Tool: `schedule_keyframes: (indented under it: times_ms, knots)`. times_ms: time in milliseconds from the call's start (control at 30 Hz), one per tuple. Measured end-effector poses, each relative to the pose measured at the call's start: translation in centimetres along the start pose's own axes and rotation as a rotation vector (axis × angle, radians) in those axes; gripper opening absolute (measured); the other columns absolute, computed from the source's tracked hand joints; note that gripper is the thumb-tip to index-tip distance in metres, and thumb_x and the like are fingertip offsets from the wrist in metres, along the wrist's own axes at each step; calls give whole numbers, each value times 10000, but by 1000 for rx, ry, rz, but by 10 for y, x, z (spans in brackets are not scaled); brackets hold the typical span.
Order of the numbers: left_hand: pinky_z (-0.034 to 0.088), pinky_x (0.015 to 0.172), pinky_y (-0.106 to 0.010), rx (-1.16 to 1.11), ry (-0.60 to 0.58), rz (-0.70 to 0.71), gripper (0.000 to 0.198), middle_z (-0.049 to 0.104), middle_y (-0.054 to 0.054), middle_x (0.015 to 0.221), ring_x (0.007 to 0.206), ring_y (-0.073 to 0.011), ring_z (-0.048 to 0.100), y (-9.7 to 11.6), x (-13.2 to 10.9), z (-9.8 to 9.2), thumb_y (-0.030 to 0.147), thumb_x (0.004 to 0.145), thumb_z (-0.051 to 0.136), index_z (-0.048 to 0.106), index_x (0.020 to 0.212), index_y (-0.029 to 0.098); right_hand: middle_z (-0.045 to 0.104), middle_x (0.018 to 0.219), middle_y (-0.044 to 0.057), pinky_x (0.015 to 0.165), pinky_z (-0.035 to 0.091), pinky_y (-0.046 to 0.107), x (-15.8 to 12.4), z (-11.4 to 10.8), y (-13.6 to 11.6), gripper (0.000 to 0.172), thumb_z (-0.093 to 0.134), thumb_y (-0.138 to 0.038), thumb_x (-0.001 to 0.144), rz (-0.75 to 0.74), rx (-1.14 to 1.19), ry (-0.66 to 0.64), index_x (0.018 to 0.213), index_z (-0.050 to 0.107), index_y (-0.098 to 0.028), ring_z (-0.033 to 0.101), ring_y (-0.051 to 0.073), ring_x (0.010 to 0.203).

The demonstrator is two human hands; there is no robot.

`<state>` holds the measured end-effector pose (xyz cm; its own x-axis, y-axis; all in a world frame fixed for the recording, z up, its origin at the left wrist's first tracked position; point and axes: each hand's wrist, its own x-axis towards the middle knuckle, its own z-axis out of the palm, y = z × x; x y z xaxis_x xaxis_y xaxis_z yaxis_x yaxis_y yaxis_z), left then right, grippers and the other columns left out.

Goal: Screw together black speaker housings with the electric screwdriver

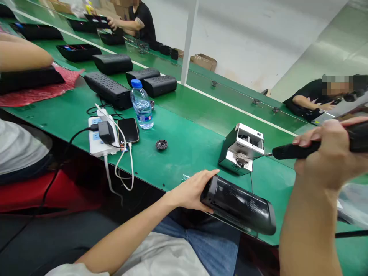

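My left hand (193, 192) grips one end of a black portable speaker (238, 203) with a mesh front, tilted at the table's front edge. At the right, my right hand (330, 153) is wrapped around a black electric screwdriver (299, 150), held roughly level and pointing left. The driver's bit reaches the front of a small screw feeder (243, 147), a box with a white top and dark sides; whether a screw sits on the bit is too small to tell. A small round speaker driver (161, 144) lies on the green table to the left.
Along the green table (184, 134) stand a water bottle (142, 105), a phone (128, 130), and a white power strip (102, 134) with cables hanging over the edge. Several black speaker housings (110, 90) lie farther left. Co-workers sit at the left, across (143, 25) and far right.
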<state>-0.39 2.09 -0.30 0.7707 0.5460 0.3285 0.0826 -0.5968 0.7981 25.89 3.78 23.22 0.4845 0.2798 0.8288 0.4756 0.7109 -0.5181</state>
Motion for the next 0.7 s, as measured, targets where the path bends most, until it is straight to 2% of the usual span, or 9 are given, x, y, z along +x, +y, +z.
schedule_keyframes:
  times_ms: [33,100,200,300,600,700]
  knots:
    - [513,1231,-576,-1,-3,-6,1400,574,-184,1563,1434,-426,614,1,0,-1,517,717,1075,188,1782,320,441,558,-72,371,392,305,-2,8,6,136,712,-267,721,-28,7,-13,780,592,-251,485,178,430]
    - [518,1223,-573,-4,-11,-13,1393,575,-184,1567,1426,-426,619,2,1,-1,519,723,1069,188,1784,323,475,575,-68,338,377,315,-4,13,16,165,721,-273,698,19,-15,-5,786,584,-245,478,183,401]
    - [516,1225,-585,-12,-13,-13,1396,564,-182,1587,1431,-428,614,3,1,-2,519,722,1069,181,1784,338,508,587,-60,345,417,332,-4,9,26,246,731,-281,674,136,-40,-18,873,596,-232,498,207,406]
    - [507,1236,-593,-15,-9,-10,1401,567,-179,1575,1437,-425,610,3,1,-2,513,723,1070,171,1782,338,487,556,-64,357,424,331,-1,7,29,266,727,-272,673,193,-47,-26,902,601,-227,507,223,414]
    - [506,1240,-577,-31,2,-24,1414,571,-160,1575,1444,-419,609,2,1,-1,460,687,1094,207,1782,350,499,578,-55,353,409,331,-2,10,28,207,718,-226,679,165,-21,-46,837,584,-223,511,219,403]
    - [494,1260,-583,-22,2,-23,1436,547,-167,1621,1475,-426,592,1,1,0,456,670,1102,202,1784,348,487,573,-65,360,406,320,-2,11,29,193,715,-234,706,143,24,-96,845,582,-224,497,197,398]
